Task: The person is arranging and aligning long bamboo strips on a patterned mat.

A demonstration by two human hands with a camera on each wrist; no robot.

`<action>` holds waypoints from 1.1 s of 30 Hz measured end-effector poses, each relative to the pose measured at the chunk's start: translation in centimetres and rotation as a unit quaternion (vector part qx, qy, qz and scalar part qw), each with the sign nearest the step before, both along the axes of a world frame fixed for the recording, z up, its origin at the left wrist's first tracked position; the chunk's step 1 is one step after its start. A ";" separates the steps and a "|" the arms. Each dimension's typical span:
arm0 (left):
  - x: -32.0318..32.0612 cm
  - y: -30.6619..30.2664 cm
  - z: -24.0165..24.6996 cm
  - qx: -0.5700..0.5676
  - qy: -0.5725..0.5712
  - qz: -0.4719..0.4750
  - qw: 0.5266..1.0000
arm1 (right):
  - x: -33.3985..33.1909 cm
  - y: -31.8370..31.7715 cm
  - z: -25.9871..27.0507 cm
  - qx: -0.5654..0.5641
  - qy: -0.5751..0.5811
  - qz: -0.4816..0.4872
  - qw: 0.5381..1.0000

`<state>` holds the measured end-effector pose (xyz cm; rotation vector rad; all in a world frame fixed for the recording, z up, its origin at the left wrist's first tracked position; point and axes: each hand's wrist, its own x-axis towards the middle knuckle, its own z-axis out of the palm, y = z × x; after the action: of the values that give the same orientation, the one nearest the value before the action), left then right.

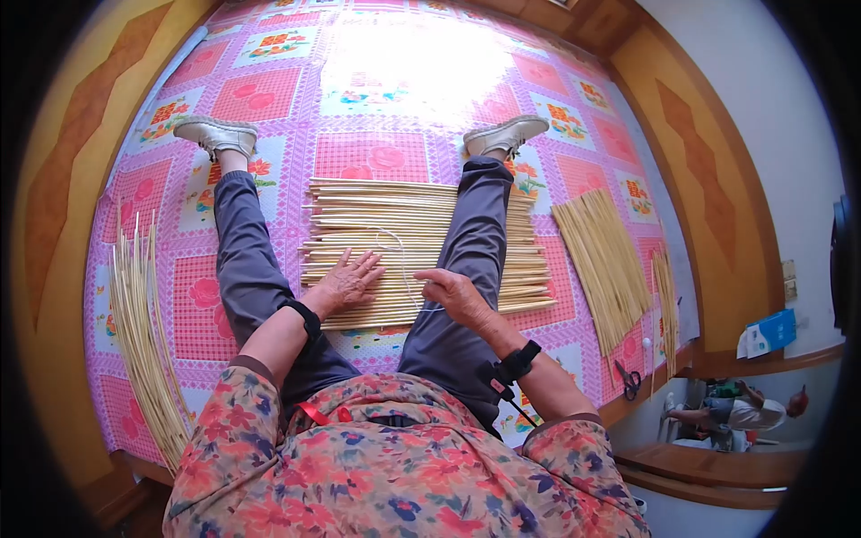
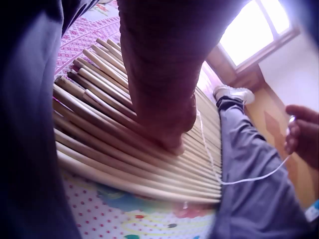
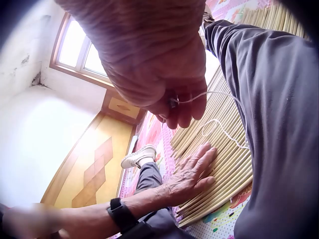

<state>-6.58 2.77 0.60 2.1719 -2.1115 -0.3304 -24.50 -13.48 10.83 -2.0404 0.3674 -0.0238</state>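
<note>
A row of straw-coloured sticks lies side by side on the patterned sheet, between and partly under the person's legs. The left hand rests on the near part of this row, fingers spread. Over the right thigh, the right hand pinches a white string with curled fingers. Its slack loops over the sticks beside the left hand. In the right wrist view, a small dark, shiny piece shows at the right fingers, where the string passes; its kind cannot be made out.
Loose thin sticks lie at the left. A stack of sticks and a narrower bundle lie at the right, with dark-handled scissors near the bed's edge. Another person is beyond the edge at lower right.
</note>
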 end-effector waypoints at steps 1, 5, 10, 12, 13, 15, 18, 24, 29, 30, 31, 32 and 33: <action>-0.1 0.1 -0.3 0.025 0.013 0.003 1.000 | -0.3 0.1 0.2 0.010 0.013 -0.005 1.000; -0.1 0.0 -0.3 0.072 0.033 0.012 0.997 | -1.0 1.0 0.8 0.055 0.045 -0.035 0.997; -0.2 0.6 -0.9 0.038 0.038 0.021 0.998 | -0.6 2.5 1.3 0.057 0.023 -0.005 0.998; -0.3 0.4 -0.5 0.035 0.049 0.022 0.998 | -0.1 2.6 1.7 0.076 0.033 -0.010 0.997; -0.4 0.4 -0.3 0.048 0.042 0.021 0.998 | -0.1 2.7 1.6 0.079 0.034 -0.007 0.996; -0.4 0.4 -0.5 0.043 0.054 0.027 0.997 | 0.5 2.6 1.4 0.086 0.034 0.002 0.996; -0.5 0.0 -0.9 0.031 0.065 0.024 0.997 | 0.9 2.5 0.5 0.118 0.003 -0.014 0.993; -0.2 0.2 1.0 0.088 0.060 0.016 0.994 | 0.4 1.0 -1.0 0.236 0.049 -0.049 0.969; 2.7 -0.7 -1.5 -0.158 0.165 0.048 0.972 | 1.1 0.8 -0.1 0.275 0.052 -0.042 0.959; 3.5 -1.1 -0.8 -0.158 0.165 0.048 0.972 | 1.2 0.5 0.6 0.278 0.049 -0.044 0.958; 4.0 -1.2 -0.2 -0.152 0.145 0.083 0.974 | 1.2 0.0 0.8 0.281 0.038 -0.042 0.958; 4.6 -1.2 0.4 -0.144 0.125 0.120 0.974 | 1.3 -0.3 1.2 0.284 0.041 -0.041 0.957; 5.4 -1.2 0.5 -0.154 0.104 0.142 0.972 | 1.4 -0.5 1.9 0.277 0.032 -0.043 0.959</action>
<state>-1.22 1.56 1.13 2.1099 -1.5939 -0.1803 -23.14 -13.98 12.69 -1.4710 0.4469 0.0841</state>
